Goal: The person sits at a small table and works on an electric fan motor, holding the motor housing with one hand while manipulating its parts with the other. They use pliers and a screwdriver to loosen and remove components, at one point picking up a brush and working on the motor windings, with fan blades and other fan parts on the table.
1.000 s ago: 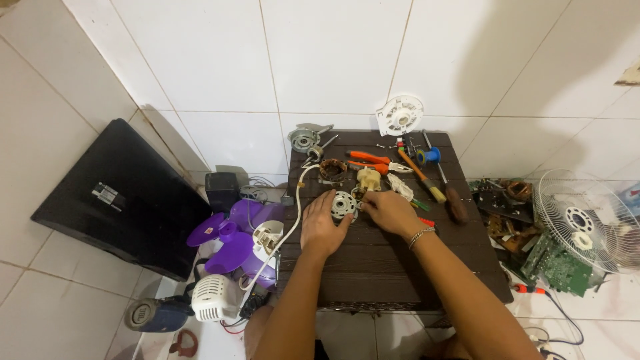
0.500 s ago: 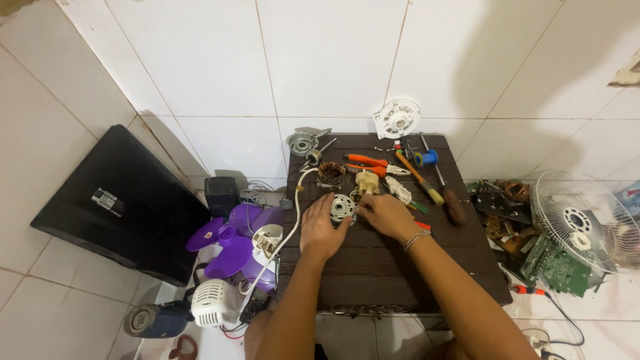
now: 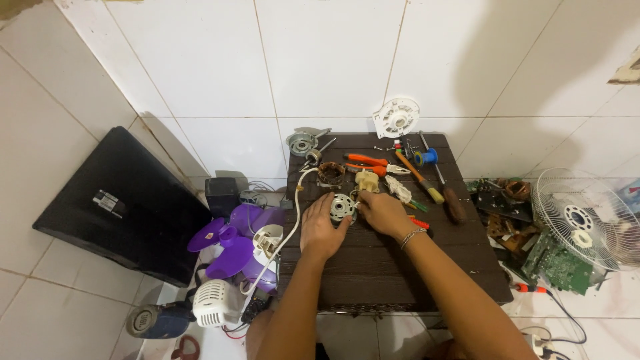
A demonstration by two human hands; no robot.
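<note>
Left hand: the left hand (image 3: pixel 321 230) lay on the table (image 3: pixel 373 267), fingers curled round the near-left edge of the motor (image 3: pixel 343 208), seemingly to pin it flat.
Right hand: the right hand (image 3: pixel 381 212) closed in on the motor from the other side, fingertips pinching at its rim; I judged it was working some small part while the other hand steadied.
Motor: a round silvery disc with holes, flat on the table, touching both hands and between them.
Just beyond the hands: a brown coil (image 3: pixel 331 173) and a cream plug-like piece (image 3: pixel 367 180), set near, probably so they stayed within reach.
Further beyond, right of the hands: orange pliers (image 3: pixel 367 162), a screwdriver (image 3: pixel 420 177), a blue reel (image 3: pixel 427 157) and a white round cover (image 3: pixel 397 118) leaning at the wall, laid out in a loose row.
Left of the left hand: a white cable (image 3: pixel 293 220) ran off the table edge down to purple fan blades (image 3: pixel 233 247) on the floor.
Right of the right hand, well apart: a wire fan guard (image 3: pixel 587 220) and green boards (image 3: pixel 560 263) on the floor.
Hidden: whatever the right fingertips held was covered by the fingers; I could not tell if it was a screw or a wire.
Hard to make out: the small bits beside the cream piece were too small to tell.
Cut off: the fan guard ran out of view at the right edge.
</note>
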